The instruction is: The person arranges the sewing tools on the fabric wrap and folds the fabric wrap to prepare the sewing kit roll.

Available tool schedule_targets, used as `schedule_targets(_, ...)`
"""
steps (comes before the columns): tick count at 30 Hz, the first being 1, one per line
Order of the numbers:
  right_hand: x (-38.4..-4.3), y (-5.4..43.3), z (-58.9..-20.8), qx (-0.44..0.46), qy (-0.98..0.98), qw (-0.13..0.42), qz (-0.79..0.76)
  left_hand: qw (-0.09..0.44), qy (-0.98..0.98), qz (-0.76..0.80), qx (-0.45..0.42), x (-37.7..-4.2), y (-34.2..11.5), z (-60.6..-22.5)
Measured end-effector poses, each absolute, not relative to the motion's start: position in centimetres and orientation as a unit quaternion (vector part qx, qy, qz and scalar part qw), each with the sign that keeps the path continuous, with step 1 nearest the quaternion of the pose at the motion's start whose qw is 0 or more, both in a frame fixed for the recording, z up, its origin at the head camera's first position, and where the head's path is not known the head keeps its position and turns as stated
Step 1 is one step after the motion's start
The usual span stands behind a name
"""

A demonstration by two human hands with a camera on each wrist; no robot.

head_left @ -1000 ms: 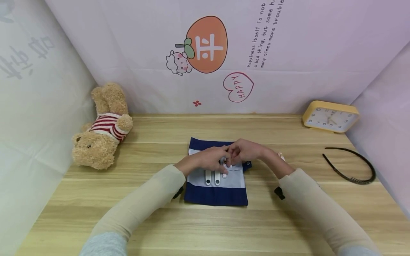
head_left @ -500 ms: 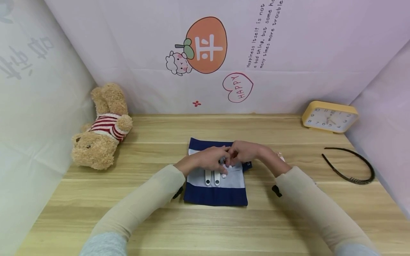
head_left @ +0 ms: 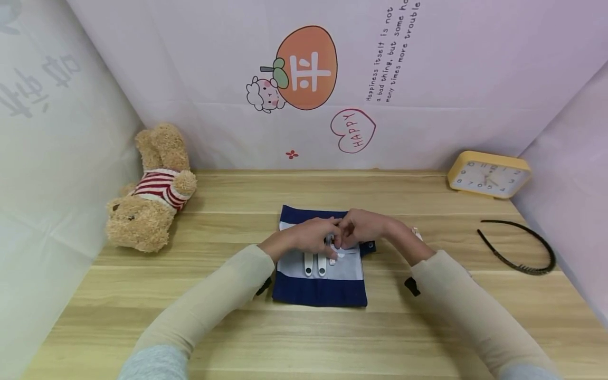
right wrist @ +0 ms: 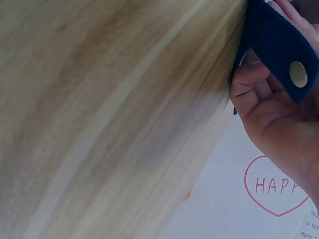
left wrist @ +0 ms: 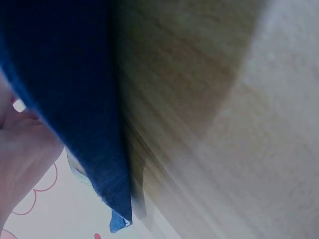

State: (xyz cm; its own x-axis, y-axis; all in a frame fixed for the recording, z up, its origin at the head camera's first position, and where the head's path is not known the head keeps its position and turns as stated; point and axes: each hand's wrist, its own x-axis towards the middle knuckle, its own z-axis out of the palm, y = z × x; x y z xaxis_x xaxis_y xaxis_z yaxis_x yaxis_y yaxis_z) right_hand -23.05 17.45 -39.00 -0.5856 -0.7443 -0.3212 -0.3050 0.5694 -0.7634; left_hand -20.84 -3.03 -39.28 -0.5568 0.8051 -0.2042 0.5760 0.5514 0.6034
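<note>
A navy and light-grey fabric pouch (head_left: 319, 293) lies spread on the wooden table in the head view. Two white handles (head_left: 309, 266) with dark round dots show side by side on its grey part. My left hand (head_left: 311, 235) arches over the pouch, its thumb close by a shorter white piece (head_left: 332, 262). Against it, my right hand (head_left: 363, 226) has curled fingers that pinch a small white item (head_left: 341, 254), mostly hidden. A snap-button tab (right wrist: 284, 50) of the pouch covers part of the right fingers in the right wrist view.
A teddy bear (head_left: 152, 190) in a striped shirt lies at the back left. A yellow clock (head_left: 489, 174) stands at the back right, with a black headband (head_left: 537, 270) in front of it. White printed sheets wall the table.
The right fingers have shifted slightly toward the left and down at the pouch, and more of a small white item shows below them. The left hand has stayed in place.
</note>
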Motion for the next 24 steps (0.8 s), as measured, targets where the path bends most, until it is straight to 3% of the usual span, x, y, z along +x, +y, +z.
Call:
schedule_targets(15,-22.7,17.7,-38.8,-0.289,0.826,0.331,-0.352,0.236,0.851,0.239,0.404,-20.9,-3.0,-39.4)
schedule_targets(24,-22.9,19.7,-38.6,-0.291,0.837,0.294,-0.358,0.234,0.857,0.244,0.39,-21.0,-2.8,-39.2)
